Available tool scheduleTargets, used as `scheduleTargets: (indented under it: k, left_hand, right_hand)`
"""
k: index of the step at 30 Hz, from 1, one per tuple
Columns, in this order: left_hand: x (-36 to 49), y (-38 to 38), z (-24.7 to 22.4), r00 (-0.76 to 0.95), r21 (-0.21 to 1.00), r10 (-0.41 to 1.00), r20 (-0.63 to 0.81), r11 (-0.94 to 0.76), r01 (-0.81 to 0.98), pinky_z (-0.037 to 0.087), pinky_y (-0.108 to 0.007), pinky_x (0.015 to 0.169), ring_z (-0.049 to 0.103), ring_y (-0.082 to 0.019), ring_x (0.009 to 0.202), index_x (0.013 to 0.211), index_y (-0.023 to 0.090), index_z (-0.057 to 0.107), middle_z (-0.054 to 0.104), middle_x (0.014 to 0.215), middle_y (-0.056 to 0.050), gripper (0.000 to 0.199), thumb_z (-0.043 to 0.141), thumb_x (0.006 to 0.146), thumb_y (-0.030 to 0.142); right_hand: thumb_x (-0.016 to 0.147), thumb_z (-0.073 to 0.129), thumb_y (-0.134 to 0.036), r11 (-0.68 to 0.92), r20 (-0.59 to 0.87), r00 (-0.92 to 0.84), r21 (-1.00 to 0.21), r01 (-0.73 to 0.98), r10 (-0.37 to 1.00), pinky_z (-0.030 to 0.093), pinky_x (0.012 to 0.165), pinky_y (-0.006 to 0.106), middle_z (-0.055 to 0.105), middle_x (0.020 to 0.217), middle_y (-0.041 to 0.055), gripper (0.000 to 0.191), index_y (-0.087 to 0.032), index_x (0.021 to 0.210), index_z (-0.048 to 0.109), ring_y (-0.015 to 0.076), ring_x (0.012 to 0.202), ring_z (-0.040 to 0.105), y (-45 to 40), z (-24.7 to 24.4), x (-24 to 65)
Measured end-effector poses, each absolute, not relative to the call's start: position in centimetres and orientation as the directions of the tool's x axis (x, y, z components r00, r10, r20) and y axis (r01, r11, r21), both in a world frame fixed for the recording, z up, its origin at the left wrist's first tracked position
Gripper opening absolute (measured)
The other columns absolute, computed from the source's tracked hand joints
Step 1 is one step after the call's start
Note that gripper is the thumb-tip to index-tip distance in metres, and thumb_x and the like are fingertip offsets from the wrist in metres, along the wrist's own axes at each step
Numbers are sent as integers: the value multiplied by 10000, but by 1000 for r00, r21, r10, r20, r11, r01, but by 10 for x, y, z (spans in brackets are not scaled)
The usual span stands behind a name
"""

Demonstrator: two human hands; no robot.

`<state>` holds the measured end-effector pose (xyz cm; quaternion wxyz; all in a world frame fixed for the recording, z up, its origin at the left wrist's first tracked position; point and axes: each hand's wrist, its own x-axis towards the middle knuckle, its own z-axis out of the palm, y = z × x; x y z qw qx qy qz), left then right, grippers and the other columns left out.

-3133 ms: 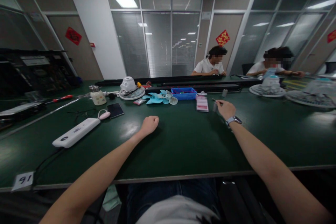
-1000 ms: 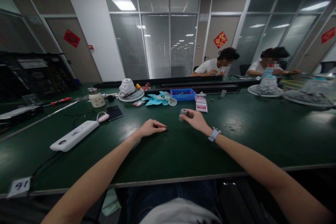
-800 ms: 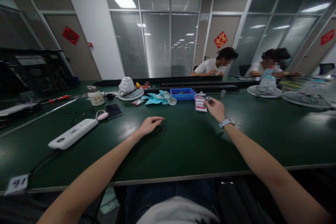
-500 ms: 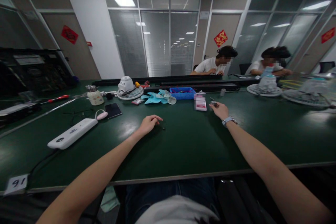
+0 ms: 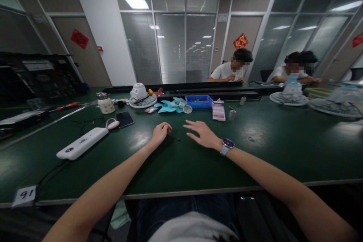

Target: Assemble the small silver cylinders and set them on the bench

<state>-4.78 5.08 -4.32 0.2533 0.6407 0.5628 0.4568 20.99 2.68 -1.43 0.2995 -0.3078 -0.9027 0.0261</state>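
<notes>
My left hand (image 5: 161, 133) rests on the green table with its fingers curled in. Whatever it may hold is hidden. My right hand (image 5: 202, 135) hovers nearby with fingers spread, holding nothing. Between the two hands, slightly nearer me, lies a tiny dark part (image 5: 178, 139). A small metal cylinder (image 5: 231, 115) stands beyond my right hand, beside a white and pink packet (image 5: 218, 112). Light blue fan blades (image 5: 169, 106) lie farther back, left of a blue tray (image 5: 199, 101) with small parts inside.
At the back left are a white fan housing (image 5: 139, 92), a cream bottle (image 5: 106, 104) and a dark phone (image 5: 124, 119). A white power strip (image 5: 82, 143) lies at left. Black rails (image 5: 218, 94) cross the back, where two people sit. More fan parts (image 5: 289, 96) are at right.
My right hand has let go of the small metal cylinder, left it standing by the packet, and moved left toward my left hand, fingers spreading. My left hand has barely moved.
</notes>
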Motion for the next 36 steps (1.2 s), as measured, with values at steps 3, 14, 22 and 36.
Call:
scheduleTargets:
  k: [3,14,22,36]
  left_hand:
    - [-47,51,-44,-55,838,950,308,-243,488,465,-251,622,608,-168,641,721,193,626,636,655,-19,277,371,730,299]
    - [-46,49,-44,-33,836,950,309,-255,486,468,-245,624,618,-161,637,727,185,639,635,644,-12,257,394,755,257]
    - [-45,47,-41,-14,837,960,279,-236,494,476,-241,609,622,-162,638,733,188,645,643,655,-16,257,400,760,257]
    - [-46,48,-45,15,830,962,274,-244,502,456,-242,605,607,-159,634,774,188,665,642,668,-16,280,399,766,277]
  right_hand:
    - [968,484,-339,873,395,-779,-254,416,486,341,1102,448,464,1476,67,394,-281,1351,554,231,1342,453,10,-24,183]
    - [914,562,-211,827,453,-693,-307,470,562,469,949,371,737,1094,7,264,-290,1109,723,199,1019,680,14,-25,183]
    - [939,479,-299,351,678,-87,-262,899,730,488,830,368,726,1116,92,328,-228,1147,724,267,967,679,74,4,292]
    - [907,467,-288,-4,628,193,-290,957,754,474,746,345,740,1069,107,363,-228,1158,722,262,882,680,113,-8,361]
